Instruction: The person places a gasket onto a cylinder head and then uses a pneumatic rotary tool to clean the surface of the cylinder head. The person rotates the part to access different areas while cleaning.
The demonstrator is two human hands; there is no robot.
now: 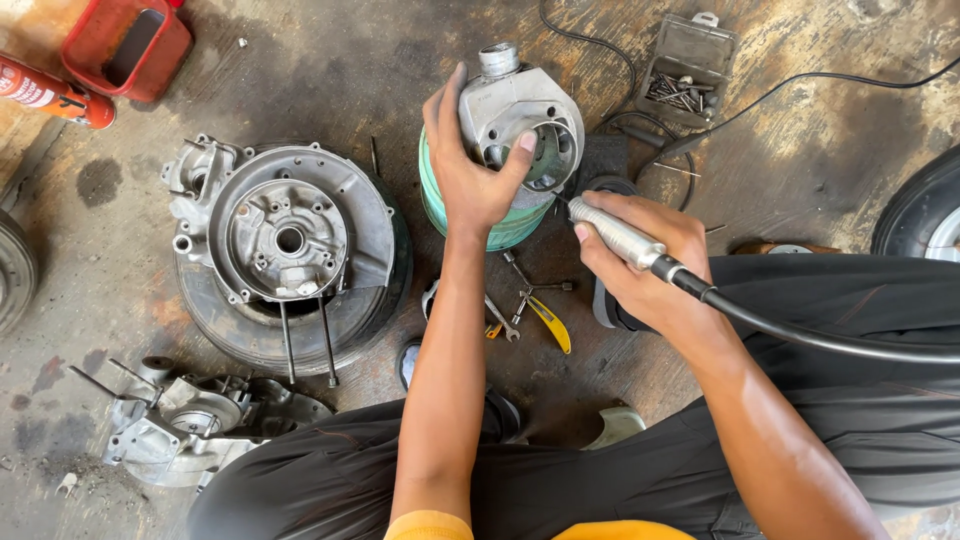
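My left hand (468, 165) grips a grey metal engine cylinder (520, 110) that rests on top of a green tub (500, 228). The thumb hooks over the rim of the cylinder's round port. My right hand (650, 260) holds a silver rotary tool handpiece (612, 230), pen-like, with its tip pointing at the cylinder's port. A black flexible shaft (820, 338) runs from the handpiece off to the right across my dark trousers.
A large aluminium engine case (285, 225) lies on a tyre (300, 330) at left, another case part (185, 430) below it. Wrenches and yellow-handled pliers (530, 305) lie on the floor. Open box of bits (685, 75), red container (125, 45), spray can (50, 92), wheel (925, 215).
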